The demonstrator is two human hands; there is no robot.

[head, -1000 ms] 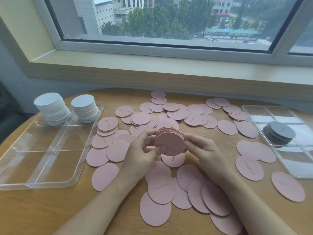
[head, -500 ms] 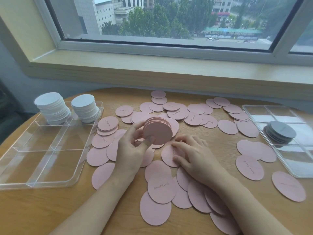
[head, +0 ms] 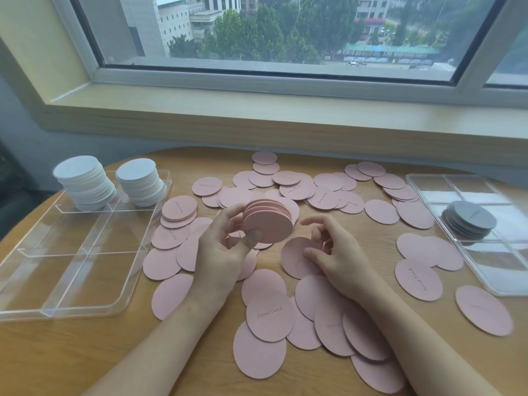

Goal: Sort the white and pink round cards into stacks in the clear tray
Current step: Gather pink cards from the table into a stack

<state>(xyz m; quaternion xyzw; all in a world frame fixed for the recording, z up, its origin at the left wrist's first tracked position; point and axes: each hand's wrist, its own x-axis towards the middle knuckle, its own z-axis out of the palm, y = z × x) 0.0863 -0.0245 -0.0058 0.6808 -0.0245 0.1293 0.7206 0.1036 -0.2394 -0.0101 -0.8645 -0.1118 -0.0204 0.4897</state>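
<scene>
The gathered pink stack [head: 268, 222], held tilted on edge above the desk [head: 71, 352], marks the step in hand: collecting loose pink cards [head: 270, 320] one by one before any pink reaches the clear tray [head: 85, 250]. That tray lies at the left of the desk; its two far compartments already carry the white stacks [head: 85, 184], while its nearer compartments hold nothing. The left hand [head: 221, 252] grips the pink stack, thumb across the near face and fingers curled behind it. The right hand [head: 335, 252] rests with bent fingers on a single pink card [head: 295, 260] lying flat just below the stack; whether the fingertips have already lifted its edge cannot be told from this view, so the hand is best read as pinching at the card rather than holding it clear. The next move, as judged here, calls for peeling that thin card off the desk and seating it flush against the stack without loosening the left hand's grip. Many pink cards lie scattered and overlapping across the desk. A second clear tray [head: 485, 270] at the right holds a grey stack [head: 470, 220].
</scene>
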